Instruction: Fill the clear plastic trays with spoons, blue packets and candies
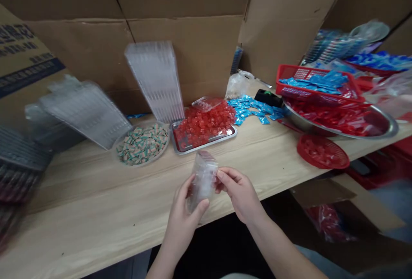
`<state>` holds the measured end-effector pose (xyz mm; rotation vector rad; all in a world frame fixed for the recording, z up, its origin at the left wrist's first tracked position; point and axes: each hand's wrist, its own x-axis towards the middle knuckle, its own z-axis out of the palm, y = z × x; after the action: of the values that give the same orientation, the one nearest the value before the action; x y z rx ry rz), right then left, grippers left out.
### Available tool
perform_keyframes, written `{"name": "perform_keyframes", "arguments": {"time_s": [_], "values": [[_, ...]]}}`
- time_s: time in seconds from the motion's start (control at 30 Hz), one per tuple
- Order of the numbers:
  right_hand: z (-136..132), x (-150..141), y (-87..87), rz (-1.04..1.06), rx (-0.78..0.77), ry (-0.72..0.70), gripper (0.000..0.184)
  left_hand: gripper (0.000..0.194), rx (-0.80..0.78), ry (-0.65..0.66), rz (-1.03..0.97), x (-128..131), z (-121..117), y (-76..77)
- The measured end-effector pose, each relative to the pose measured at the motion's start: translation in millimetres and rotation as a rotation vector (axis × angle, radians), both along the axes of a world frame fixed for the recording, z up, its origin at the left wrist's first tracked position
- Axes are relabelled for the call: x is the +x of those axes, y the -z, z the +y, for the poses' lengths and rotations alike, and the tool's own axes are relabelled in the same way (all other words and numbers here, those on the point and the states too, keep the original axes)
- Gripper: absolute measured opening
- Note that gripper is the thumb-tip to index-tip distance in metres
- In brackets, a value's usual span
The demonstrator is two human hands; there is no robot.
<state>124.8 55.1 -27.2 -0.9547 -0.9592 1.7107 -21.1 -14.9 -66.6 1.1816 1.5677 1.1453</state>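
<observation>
My left hand (186,206) wraps round the lower left side of a clear plastic tray (205,180), its thumb across the near end. At the tray's right edge, the thumb and fingers of my right hand (236,189) pinch it. The tray is held tilted above the wooden table, and blur hides whether anything lies inside. Just beyond it is a metal tray (206,145) heaped with small red pieces (209,120), a flat clear piece (206,104) on top. A round clear dish (167,141) of small green-and-tan packets (143,144) stands to its left.
Stacks of clear plastic trays (157,81) lean against the cardboard wall (193,51). Blue packets (254,109) lie loose behind. At right, a red basket (289,73) rests over a metal bowl (391,126) of red packets, near a small red basket (304,156) at the table's edge (277,195).
</observation>
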Motion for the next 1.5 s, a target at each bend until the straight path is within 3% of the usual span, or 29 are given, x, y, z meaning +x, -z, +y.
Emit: {"name": "perform_keyframes", "arguments": {"time_s": [0.23,0.4,0.57,0.67,0.77,0.87,1.07,1.37,1.5], "values": [[2.3,16.6,2.8,0.017,-0.035,0.131,0.02,0.062,-0.171,0.058,-0.394,23.7,6.8,-16.9],[1.8,28.5,6.0,0.052,-0.068,0.195,0.02,0.06,-0.224,0.051,-0.479,39.4,10.4,-28.7],[-0.7,45.2,8.8,0.082,-0.12,0.204,0.019,0.058,-0.26,0.09,-0.427,42.4,17.2,-27.2],[0.3,55.5,12.7,0.1,-0.129,0.209,0.02,0.063,-0.266,0.169,-0.289,42.2,25.6,-22.6],[1.6,62.3,15.3,0.11,-0.113,0.215,0.02,0.074,-0.192,0.267,-0.058,42.5,37.5,-17.3],[-0.2,63.4,14.0,0.093,-0.087,0.17,0.019,0.089,-0.077,0.269,0.054,41.3,52.4,-14.3],[-3.5,60.2,7.1,0.078,-0.047,0.092,0.019,0.118,-0.199,0.55,-0.386,43.2,76.2,-18.6],[-7.4,58.8,8.1,0.068,-0.065,0.196,0.018,0.095,-0.194,0.335,-0.44,52.2,74.7,-30.0],[9.0,77.1,14.7,0.163,-0.127,0.327,0.016,0.081,-0.169,0.082,-0.508,29.6,79.6,-33.8]]}}
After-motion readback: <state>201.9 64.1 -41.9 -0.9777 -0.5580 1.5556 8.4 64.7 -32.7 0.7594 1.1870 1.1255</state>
